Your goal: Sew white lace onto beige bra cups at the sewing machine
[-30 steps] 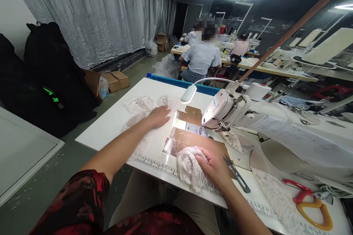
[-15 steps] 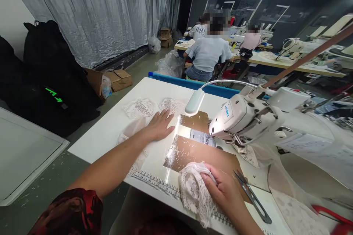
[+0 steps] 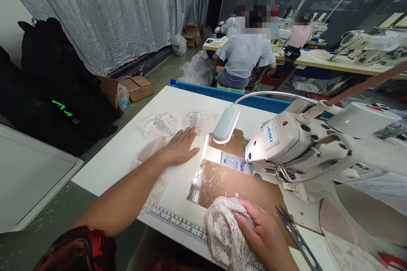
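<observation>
Two hands are in my feed, and only one has a grip. The right hand pinches a bunched white lace between thumb and fingers, and its folds spill toward the near edge of the tabletop. The left hand is spread flat, fingers extended, holding nothing that I can see.

Just beyond the left fingertips lies one lace piece; whether they touch it I can't tell. A second lace piece sits farther left, and some sheer lace runs partly under the left forearm.

My reading of progress: picking up the bunch is done, and two pieces are laid out side by side past the left hand. The bunch is neither set down nor under the sewing machine, so any work on it there is undone or finished; I can't say which, since stitching is too fine for me to make out.

Between the hands and the machine I see a brown sheet, with the metal needle plate past it. Thread snips lie just right of the right hand, and more sheer fabric beyond them. Far ahead of both hands, a co-worker sits back to me.
</observation>
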### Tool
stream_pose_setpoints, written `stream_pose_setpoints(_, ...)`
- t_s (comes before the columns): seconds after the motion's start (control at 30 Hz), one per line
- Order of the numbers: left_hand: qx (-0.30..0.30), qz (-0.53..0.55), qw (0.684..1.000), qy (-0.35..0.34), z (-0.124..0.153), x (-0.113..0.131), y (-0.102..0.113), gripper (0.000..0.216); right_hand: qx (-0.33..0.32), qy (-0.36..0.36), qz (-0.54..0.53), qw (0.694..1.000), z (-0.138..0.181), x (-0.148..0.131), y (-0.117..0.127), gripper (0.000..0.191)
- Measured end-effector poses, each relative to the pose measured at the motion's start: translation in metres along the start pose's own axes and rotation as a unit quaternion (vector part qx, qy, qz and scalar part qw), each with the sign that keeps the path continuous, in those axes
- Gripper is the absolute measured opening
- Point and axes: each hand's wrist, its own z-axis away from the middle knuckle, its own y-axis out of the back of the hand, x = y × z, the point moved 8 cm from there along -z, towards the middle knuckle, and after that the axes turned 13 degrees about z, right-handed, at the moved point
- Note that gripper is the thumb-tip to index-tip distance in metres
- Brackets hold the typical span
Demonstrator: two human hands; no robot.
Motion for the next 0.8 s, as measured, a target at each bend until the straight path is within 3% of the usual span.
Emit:
stream_pose_setpoints(0.13, 0.015, 0.011, 1.0, -0.009, 0.002, 0.0, 0.003, 0.063, -0.016, -0.007, -0.008, 1.0, 0.0, 0.0, -0.001, 0.028)
stream_pose_setpoints(0.33, 0.151, 0.007, 0.986, -0.071, -0.004, 0.002, 0.027, 0.032, -0.026, -0.007, -0.014, 1.0, -0.001, -0.001, -0.001, 0.029)
stream_pose_setpoints(0.43, 0.171, -0.001, 0.983, -0.061, -0.01, 0.001, 0.034, 0.022, -0.033, 0.004, -0.006, 0.999, -0.002, -0.004, 0.001, 0.028)
stream_pose_setpoints(0.57, 0.153, 0.002, 0.984, -0.086, -0.006, 0.001, 0.039, 0.024, -0.03, 0.008, -0.002, 1.0, -0.002, -0.008, 0.004, 0.03)
stream_pose_setpoints(0.7, 0.074, 0.039, 0.985, -0.152, 0.008, 0.002, 0.039, 0.02, -0.025, -0.006, -0.015, 1.0, -0.001, -0.01, 0.005, 0.03)
stream_pose_setpoints(0.8, 0.032, 0.076, 0.987, -0.137, 0.016, -0.004, 0.044, 0.021, -0.011, -0.021, -0.022, 0.999, 0.0, -0.01, 0.007, 0.031)
